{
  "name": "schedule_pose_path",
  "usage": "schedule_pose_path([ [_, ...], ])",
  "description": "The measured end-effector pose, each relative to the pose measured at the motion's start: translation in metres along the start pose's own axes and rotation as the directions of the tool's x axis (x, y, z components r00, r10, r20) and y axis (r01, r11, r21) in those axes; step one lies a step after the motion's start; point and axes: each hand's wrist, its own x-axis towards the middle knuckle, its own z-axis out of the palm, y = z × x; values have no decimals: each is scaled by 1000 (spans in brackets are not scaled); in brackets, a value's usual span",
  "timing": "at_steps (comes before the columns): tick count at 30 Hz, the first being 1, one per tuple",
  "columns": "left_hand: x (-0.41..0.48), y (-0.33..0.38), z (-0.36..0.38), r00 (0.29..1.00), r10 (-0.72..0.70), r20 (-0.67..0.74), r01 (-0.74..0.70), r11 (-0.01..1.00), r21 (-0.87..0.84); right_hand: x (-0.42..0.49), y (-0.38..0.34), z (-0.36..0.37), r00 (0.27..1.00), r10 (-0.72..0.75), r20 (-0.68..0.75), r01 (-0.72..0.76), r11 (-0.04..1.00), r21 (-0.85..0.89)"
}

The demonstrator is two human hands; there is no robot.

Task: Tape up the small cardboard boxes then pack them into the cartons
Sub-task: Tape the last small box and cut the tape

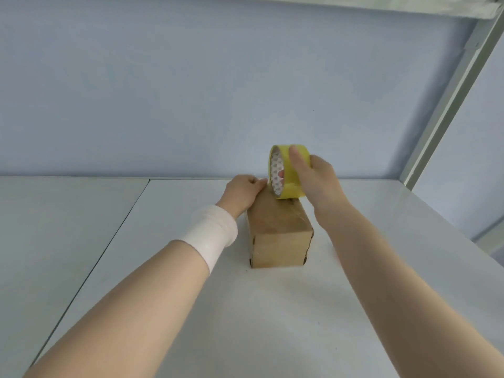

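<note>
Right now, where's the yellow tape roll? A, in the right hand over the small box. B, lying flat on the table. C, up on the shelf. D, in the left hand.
A: the right hand grips the yellow tape roll on edge at the far end of the small cardboard box, while the left hand holds the box's far left corner.

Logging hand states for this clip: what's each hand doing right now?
Left hand: fingers curled over the small cardboard box at its far end.
Right hand: grips the yellow tape roll.
</note>
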Motion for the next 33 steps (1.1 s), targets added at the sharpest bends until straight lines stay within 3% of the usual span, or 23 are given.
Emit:
schedule_pose_path([
  [3,9,-11,4,998,-64,7,64,997,-50,-8,27,6,996,-28,84,27,1000,16],
  [6,11,-10,5,997,-80,0,80,996,-51,-12,26,4,996,-82,16,83,996,-26],
  [12,13,-11,9,992,-120,-31,119,992,-51,-25,25,-8,990,-131,-61,135,987,84],
  [16,12,-10,9,991,-126,-39,124,991,-50,-32,25,-16,993,-82,81,68,983,170],
  [18,12,-9,9,991,-130,-41,129,991,-45,-41,33,-17,989,-80,128,64,990,127],
  [24,9,-5,9,988,-149,-45,146,988,-53,-70,14,-30,996,-61,-65,64,997,46],
  [29,10,-7,11,990,-117,-73,114,992,-54,-110,33,-41,996,21,-83,-35,985,-166],
  [33,11,-9,12,994,-77,-84,77,997,-2,-127,50,-29,995,58,-81,-66,992,-103],
])
